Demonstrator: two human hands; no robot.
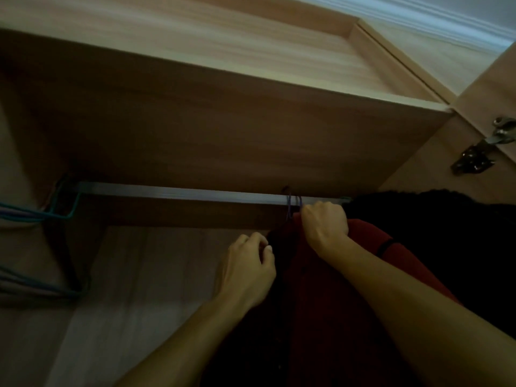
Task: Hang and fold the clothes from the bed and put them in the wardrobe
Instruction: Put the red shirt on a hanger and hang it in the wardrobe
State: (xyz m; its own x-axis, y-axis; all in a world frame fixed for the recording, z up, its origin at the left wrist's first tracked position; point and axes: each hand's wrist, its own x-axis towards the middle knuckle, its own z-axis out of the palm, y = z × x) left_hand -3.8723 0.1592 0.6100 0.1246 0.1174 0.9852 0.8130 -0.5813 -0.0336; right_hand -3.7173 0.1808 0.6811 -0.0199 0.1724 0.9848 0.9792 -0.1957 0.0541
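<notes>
Inside the wooden wardrobe, a metal rail (178, 192) runs left to right under a shelf (223, 118). A dark red garment (315, 297) hangs from purple hanger hooks (293, 203) near the rail's right end. My right hand (325, 226) grips the garment's top just below the hooks. At the garment's dark left edge, my left hand (251, 268) pinches the fabric with curled fingers. Dark clothes (446, 233) hang further right.
Empty blue and purple hangers (36, 215) sit at the rail's left end, with more hangers (42, 286) lower down. A metal door hinge (483, 152) is at the right. The wardrobe's back panel (139, 275) shows between the hangers and the red garment.
</notes>
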